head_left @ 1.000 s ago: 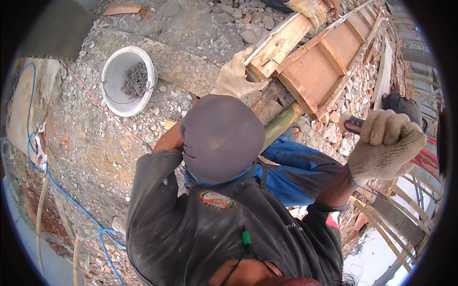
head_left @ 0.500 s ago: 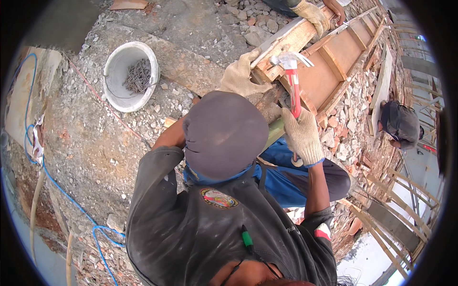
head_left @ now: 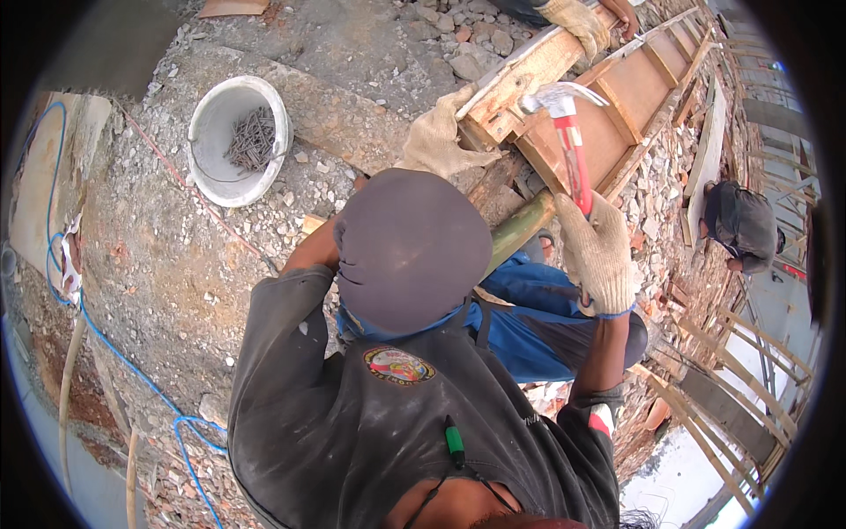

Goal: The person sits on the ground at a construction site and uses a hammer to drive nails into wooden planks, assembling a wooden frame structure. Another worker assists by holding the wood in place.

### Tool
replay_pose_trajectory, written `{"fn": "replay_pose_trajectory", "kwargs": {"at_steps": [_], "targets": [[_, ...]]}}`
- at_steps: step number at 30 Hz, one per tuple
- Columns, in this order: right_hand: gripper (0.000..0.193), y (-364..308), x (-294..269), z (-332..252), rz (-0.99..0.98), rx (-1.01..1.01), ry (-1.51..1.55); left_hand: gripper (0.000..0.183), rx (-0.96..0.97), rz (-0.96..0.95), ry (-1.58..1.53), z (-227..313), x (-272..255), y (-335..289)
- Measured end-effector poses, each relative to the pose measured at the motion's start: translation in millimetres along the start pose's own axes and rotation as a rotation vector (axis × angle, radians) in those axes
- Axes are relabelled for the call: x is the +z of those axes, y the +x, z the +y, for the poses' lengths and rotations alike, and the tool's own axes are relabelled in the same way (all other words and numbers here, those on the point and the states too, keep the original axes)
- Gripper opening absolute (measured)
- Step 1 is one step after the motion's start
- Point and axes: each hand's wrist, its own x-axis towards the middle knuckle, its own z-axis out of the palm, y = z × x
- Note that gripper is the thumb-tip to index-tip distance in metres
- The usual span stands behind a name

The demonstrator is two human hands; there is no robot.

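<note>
My right hand [head_left: 597,256], in a cream knitted glove, is closed around the red handle of a claw hammer [head_left: 573,145]. The hammer's metal head is raised over the wooden formwork, just right of the timber beam's end. My left hand [head_left: 441,137], also gloved, grips the near end of the pale timber beam [head_left: 526,84], its fingers and thumb on either side. Any nail there is too small to make out. A dark rounded cap [head_left: 414,251] covers part of my left forearm. Below the beam's end, a green bamboo pole [head_left: 522,227] slopes down beside my blue trousers.
A co-worker's gloved hand [head_left: 577,25] holds the beam's far end. The long formwork panel [head_left: 608,123] runs to the upper right over rubble. At left stand a white bucket [head_left: 240,141] of nails and a blue hose [head_left: 132,366]. Another person [head_left: 743,227] crouches at far right.
My right hand and the hammer have moved right, and the hammer head has moved away from the beam's end. My left hand keeps its grip there.
</note>
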Motion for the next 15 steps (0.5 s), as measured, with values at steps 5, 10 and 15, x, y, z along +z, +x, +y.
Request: {"fn": "replay_pose_trajectory", "kwargs": {"at_steps": [5,10,15], "targets": [[0.028,-11.5,-58.4,-33.7,0.209,-0.745,0.948,0.107,-0.064,-0.020,-0.066,-1.1,-2.9,-2.8],[0.034,3.3,50.8,-1.9,0.135,-0.233,0.118,0.106,-0.049,-0.090,-0.093,4.6,-2.1,-0.9],[0.026,-31.0,-19.7,-51.2,0.266,-0.232,0.455,0.109,-0.149,-0.086,-0.096,-2.6,-7.7,-2.7]]}}
